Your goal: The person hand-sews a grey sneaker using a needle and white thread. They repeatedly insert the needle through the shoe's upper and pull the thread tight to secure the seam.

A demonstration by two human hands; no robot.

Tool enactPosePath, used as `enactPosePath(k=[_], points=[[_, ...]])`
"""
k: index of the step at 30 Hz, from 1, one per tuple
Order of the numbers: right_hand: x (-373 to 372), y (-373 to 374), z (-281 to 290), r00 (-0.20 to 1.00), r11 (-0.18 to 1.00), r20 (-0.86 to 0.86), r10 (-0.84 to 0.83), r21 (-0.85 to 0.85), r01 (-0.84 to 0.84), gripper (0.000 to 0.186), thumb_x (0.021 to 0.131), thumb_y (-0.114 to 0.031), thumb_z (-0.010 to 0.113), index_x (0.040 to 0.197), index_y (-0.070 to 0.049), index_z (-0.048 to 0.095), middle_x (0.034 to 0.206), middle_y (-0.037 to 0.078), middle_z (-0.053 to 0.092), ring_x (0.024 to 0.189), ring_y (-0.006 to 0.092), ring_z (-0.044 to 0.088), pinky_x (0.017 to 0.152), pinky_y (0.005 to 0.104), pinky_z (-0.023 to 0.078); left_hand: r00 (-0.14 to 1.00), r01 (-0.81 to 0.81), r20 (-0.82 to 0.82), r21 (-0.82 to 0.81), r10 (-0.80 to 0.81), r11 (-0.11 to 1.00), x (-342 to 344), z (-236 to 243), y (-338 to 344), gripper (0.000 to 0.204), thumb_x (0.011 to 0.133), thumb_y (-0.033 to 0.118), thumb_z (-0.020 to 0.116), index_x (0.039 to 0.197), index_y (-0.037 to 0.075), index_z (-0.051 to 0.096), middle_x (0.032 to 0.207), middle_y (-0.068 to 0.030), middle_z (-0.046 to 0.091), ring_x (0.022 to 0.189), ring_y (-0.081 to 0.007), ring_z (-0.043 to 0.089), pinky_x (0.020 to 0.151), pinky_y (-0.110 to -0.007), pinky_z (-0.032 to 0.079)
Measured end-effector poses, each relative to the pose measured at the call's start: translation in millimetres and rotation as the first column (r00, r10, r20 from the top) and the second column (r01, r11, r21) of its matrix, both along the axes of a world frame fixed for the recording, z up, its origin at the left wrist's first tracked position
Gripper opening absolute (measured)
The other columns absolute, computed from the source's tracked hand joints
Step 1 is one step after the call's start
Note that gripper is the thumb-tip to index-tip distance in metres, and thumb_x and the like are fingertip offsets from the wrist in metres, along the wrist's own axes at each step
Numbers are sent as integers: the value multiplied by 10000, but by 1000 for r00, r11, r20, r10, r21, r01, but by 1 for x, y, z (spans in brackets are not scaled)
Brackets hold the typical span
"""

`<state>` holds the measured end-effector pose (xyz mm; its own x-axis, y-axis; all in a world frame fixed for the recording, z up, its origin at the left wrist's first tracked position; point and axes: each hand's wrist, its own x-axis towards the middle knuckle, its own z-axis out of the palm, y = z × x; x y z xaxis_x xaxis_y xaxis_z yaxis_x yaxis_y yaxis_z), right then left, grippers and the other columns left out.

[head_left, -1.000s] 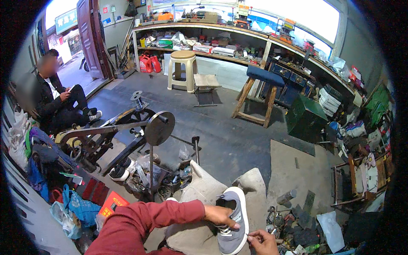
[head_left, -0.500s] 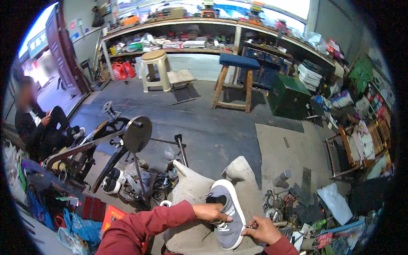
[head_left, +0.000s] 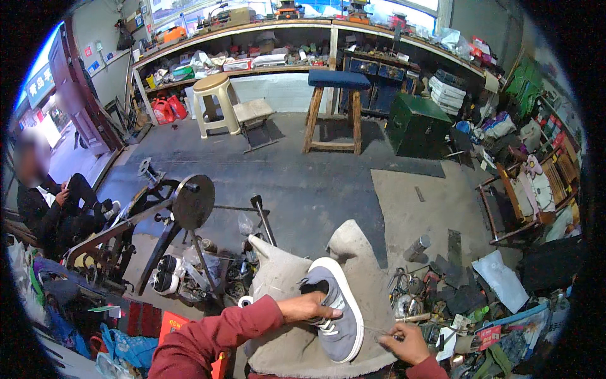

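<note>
A grey sneaker (head_left: pixel 344 333) with white laces and a white sole lies tilted on a thick beige cloth (head_left: pixel 284 347) over my lap. My left hand (head_left: pixel 309 307) grips it at the opening, thumb on the upper near the laces and fingers partly hidden inside. To the right of the shoe, my right hand (head_left: pixel 404 344) is closed in a pinch. A thin, thread-like strand (head_left: pixel 374 330) runs between its fingertips and the sole's edge; its exact kind is too fine to make out.
A metal stand machine with a round wheel (head_left: pixel 194 201) stands at left, near a seated person (head_left: pixel 47 202). Tools and scraps (head_left: pixel 413 297) clutter the floor at right. Farther off are a blue-topped stool (head_left: pixel 339 79), a beige stool (head_left: pixel 211 95) and a green box (head_left: pixel 416 126).
My right hand has drawn away from the sole to the right, and the thin strand now shows between them. The left hand keeps its grip on the sneaker. The whole view has shifted slightly.
</note>
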<state>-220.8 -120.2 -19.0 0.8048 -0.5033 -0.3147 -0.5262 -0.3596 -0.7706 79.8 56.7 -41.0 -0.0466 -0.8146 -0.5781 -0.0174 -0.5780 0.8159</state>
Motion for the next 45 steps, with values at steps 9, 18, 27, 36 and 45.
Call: enactPosePath(k=[9, 18, 27, 36, 45], points=[[32, 46, 3, 930, 367, 202, -307, 927, -80, 585, 949, -273, 675, 1456, -70, 464, 686, -4, 436, 545, 90, 350, 516, 257, 314, 981, -139, -148, -65, 128, 988, -11, 15, -5, 551, 956, 454, 707, 1209, -32, 658, 1102, -67, 700, 992, -150, 620, 888, -303, 488], [-1, 51, -4, 818, 926, 449, -360, 282, 252, 170, 909, -173, 704, 889, -74, 567, 646, -29, 484, 560, 45, 432, 489, 239, 340, 990, -135, -40, -31, 133, 990, -10, 21, -6, 681, 914, 602, 689, 1100, -53, 664, 967, -81, 681, 879, -154, 614, 754, -347, 487], [43, 65, -18, 921, 928, 185, -344, 219, 303, 425, 726, -86, 919, 941, 20, 569, 861, 40, 578, 757, 76, 517, 616, 242, 508, 593, 308, 800, -330, 91, 892, 8, 48, 20, 489, 924, 512, 680, 853, 28, 686, 744, -184, 643, 741, -384, 657, 665, -468, 503], [46, 73, -20, 884, 930, 288, -367, 125, 345, 480, 726, -158, 934, 999, 8, 577, 832, 81, 622, 698, 121, 551, 589, 290, 542, 291, -145, 852, -410, 435, 900, 64, 55, 70, 385, 889, 251, 754, 633, 23, 579, 582, -175, 523, 514, -310, 555, 517, -410, 420], [34, 61, -12, 807, 822, 341, -483, 493, 284, 240, 922, -188, 760, 991, -25, 599, 868, -18, 629, 789, 38, 563, 700, 239, 475, 893, -327, 5, -683, 451, 654, -18, 80, 51, 258, 927, 118, 590, 719, -31, 617, 945, -203, 737, 854, -298, 725, 796, -404, 563]])
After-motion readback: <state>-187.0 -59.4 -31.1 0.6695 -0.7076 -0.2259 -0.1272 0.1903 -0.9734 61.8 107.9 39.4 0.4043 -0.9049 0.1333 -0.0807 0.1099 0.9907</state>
